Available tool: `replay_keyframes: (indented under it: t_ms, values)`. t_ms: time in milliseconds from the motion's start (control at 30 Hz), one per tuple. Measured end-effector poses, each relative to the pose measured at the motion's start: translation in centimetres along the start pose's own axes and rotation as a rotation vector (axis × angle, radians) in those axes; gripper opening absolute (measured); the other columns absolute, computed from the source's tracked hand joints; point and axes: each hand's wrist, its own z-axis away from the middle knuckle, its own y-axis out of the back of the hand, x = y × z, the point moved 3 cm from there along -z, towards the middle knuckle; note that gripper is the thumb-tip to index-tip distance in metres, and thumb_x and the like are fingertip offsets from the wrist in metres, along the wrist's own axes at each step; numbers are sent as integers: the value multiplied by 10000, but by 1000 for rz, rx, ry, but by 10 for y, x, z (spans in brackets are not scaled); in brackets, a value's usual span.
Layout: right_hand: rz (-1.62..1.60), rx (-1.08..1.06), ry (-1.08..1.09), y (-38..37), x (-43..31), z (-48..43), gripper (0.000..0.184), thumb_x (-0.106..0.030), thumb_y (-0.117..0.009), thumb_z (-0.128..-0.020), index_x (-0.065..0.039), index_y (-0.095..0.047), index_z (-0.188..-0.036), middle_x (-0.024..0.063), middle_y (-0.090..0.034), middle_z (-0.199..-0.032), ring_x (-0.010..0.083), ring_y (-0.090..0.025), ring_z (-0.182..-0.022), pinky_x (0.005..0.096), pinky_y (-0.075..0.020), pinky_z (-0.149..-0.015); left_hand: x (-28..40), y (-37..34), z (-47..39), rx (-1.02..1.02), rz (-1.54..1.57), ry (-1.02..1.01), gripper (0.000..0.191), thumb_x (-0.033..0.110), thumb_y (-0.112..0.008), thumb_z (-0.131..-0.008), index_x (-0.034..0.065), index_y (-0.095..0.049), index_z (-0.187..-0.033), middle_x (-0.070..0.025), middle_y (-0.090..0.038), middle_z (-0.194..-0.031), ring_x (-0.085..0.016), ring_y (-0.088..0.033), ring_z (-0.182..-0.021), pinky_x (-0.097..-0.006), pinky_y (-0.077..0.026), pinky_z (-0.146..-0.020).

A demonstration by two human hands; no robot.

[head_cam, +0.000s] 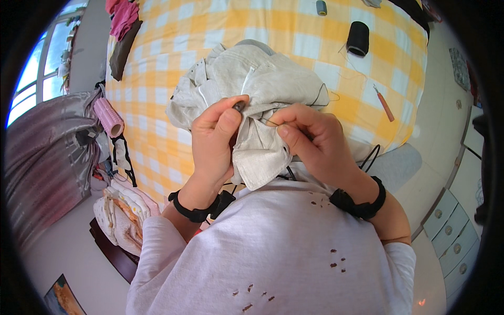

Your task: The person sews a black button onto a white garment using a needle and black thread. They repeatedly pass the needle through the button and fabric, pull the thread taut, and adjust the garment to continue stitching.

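Observation:
A light grey-beige cloth garment [271, 78] lies bunched on the bed in front of me, with a folded flap hanging between my hands. My left hand [218, 136] pinches the garment's edge, with a small dark round button [238, 105] at its thumb and index fingertip. My right hand [309, 138] pinches a fine dark strand beside the folded edge; whether it is thread or a needle cannot be told. Dark thread [323, 91] loops over the garment's right side.
On the yellow checked bedcover [157, 63] lie a black thread cone [358, 38], a small grey spool [321, 8] and an orange-handled seam ripper [383, 103]. A pink foam roller [109, 117] is at the left edge, near folded bedding [122, 216]. Drawers [449, 232] stand at right.

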Motion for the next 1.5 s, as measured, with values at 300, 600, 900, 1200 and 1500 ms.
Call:
replay_keyframes:
  t_ms: [300, 600, 900, 1200, 1500]
  values:
    - [26, -29, 122, 14, 17, -18, 97, -50, -589, -991, -3, -665, -1027, 11, -636, -874, 58, -526, -709, 217, -452, -671, -13, -5, -3, -52, 307, 377, 336, 297, -629, -1028, -7, -677, -1163, -95, -715, -1045, -146, -684, -923, -317, -572, -813]
    - [114, 1, 64, 23, 12, -14, 94, -61, -614, -981, 15, -666, -999, 15, -627, -804, 68, -524, -705, 226, -437, -638, -19, -17, 7, -178, -279, 86, 532, -45, -698, -899, -7, -506, -1394, -25, -681, -985, -81, -637, -912, -233, -507, -826]
    - [79, -9, 72, 31, 8, -13, 106, -86, -599, -1006, -7, -665, -1030, -14, -637, -827, 48, -504, -714, 215, -419, -648, -15, -10, 3, -221, -121, 363, 231, 78, -590, -1011, -59, -666, -1180, -64, -724, -1004, -84, -668, -891, -233, -533, -808]
    - [158, 89, 157, 26, 4, -14, 102, -91, -614, -996, -4, -663, -1012, 23, -659, -786, 80, -554, -683, 238, -466, -637, -12, -15, 0, -381, 275, 461, 209, 132, -592, -1033, -27, -678, -1136, -75, -727, -1055, -103, -680, -930, -264, -553, -816]
    - [43, 82, 133, 21, 2, -8, 107, -93, -607, -1006, -2, -661, -1020, 21, -669, -803, 69, -565, -706, 233, -471, -657, -12, -21, -1, -230, -23, 311, 246, 202, -563, -1061, -12, -671, -1115, -39, -705, -1027, -69, -628, -919, -242, -521, -829]
